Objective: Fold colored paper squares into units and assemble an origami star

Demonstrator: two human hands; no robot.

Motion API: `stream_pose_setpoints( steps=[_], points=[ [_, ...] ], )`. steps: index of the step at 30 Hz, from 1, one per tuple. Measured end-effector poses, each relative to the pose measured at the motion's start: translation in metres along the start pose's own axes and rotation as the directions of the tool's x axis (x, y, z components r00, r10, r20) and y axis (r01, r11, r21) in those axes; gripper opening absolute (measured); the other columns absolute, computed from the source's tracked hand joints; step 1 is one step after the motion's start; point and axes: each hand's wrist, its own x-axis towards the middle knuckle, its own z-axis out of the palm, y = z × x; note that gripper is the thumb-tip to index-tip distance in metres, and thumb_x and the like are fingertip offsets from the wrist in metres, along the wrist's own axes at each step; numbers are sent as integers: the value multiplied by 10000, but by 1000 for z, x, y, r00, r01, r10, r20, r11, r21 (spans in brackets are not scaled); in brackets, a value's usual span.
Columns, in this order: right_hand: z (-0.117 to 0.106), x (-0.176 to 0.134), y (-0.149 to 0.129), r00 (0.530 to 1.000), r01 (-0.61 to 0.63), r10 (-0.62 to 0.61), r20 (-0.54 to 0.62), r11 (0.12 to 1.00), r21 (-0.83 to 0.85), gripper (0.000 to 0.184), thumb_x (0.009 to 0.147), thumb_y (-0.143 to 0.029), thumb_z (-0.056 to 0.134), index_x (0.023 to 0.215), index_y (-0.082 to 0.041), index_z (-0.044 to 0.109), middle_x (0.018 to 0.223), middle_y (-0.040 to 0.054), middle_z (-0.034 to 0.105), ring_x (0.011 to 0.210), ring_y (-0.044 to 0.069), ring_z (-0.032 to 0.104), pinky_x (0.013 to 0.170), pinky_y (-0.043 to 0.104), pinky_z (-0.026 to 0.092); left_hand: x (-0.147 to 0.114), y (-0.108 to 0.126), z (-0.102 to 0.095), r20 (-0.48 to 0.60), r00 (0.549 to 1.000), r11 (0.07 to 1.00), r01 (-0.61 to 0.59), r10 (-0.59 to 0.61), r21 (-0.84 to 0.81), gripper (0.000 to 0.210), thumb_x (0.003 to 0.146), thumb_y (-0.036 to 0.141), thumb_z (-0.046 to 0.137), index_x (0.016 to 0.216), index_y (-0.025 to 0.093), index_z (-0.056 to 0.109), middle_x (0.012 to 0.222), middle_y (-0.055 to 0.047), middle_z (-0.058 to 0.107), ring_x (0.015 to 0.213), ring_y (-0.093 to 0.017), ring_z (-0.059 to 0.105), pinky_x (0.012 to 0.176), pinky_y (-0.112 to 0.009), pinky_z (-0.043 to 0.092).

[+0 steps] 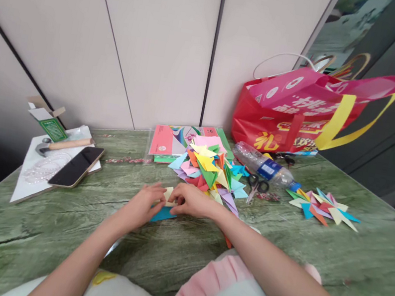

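Observation:
In the head view, a piece of origami paper (163, 214) lies on the table in front of me, blue at its near edge and cream at the far side. Whether these are two sheets or two sides of one, I cannot tell. My left hand (144, 205) holds its left side, fingers bent over the paper. From the right, my right hand (188, 200) pinches the cream part between thumb and fingers. Just beyond my hands lies a heap of folded paper pieces (209, 167) in many colours, partly hidden by my right hand.
Paper packs (162, 142) lie behind the heap. To the right are scissors (257, 186), a plastic bottle (270, 167), more folded pieces (324, 207) and a red bag (290, 113). At left, a phone (76, 166), a hammer (65, 145) and a small box (52, 124) rest on or by a white pad.

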Motion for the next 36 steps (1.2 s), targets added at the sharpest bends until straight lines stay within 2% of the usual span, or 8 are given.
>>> stream_pose_setpoints(
  steps=[3,7,10,14,16,21,31,36],
  points=[
    [4,3,2,992,-64,73,-104,994,90,129,693,-251,597,701,-133,649,574,5,592,524,106,547,480,186,379,2,4,-5,-267,961,995,45,-67,-89,121,751,285,528,772,194,606,1153,-113,577,1171,-268,430,944,-429,342],
    [5,6,2,940,-61,170,-297,937,343,166,757,-269,515,732,-141,618,685,27,648,478,101,566,439,192,410,4,2,-16,-691,646,930,87,-325,-356,276,757,330,536,996,192,551,1191,-120,525,1118,-237,472,884,-395,409],
    [1,7,-3,837,103,93,-539,941,322,128,755,-239,525,716,-148,606,889,62,653,629,123,609,547,225,470,6,-1,-21,-618,496,717,15,-610,-696,339,716,379,585,957,143,546,1031,-139,599,961,-248,571,801,-398,462],
    [-3,3,-11,740,243,-194,-644,970,-12,102,758,-167,526,717,-175,619,923,65,646,880,163,569,774,309,449,8,7,-23,-75,798,122,-2,-597,-993,454,782,501,445,951,96,560,981,-183,635,895,-257,613,783,-420,477],
    [-2,2,-12,741,293,-319,-590,945,-143,110,751,-134,529,724,-186,621,922,58,648,918,168,545,827,341,424,8,11,-23,-5,850,24,8,-527,-1000,412,793,459,457,947,96,577,971,-164,649,885,-247,614,761,-392,491],
    [0,1,-12,762,357,-399,-510,916,-184,112,728,-102,532,712,-188,603,964,61,632,974,181,524,833,359,424,6,11,-24,8,830,47,41,-558,-998,279,677,97,565,953,121,596,865,-68,686,693,-162,633,604,-250,503],
    [-2,0,-18,798,368,-349,-491,928,-62,95,673,-249,670,666,-180,606,1045,73,583,1090,198,452,925,372,357,6,12,-23,27,821,44,63,-570,-997,429,628,34,576,1037,159,550,829,-32,678,637,-135,629,552,-222,496],
    [-3,0,-20,812,232,-152,-564,970,72,131,701,-285,633,681,-160,603,1200,96,481,1106,201,446,915,355,349,5,14,-22,-2,873,-8,-7,-488,-1000,477,642,14,556,1091,172,524,962,-69,666,852,-216,628,751,-379,510]
  ],
)
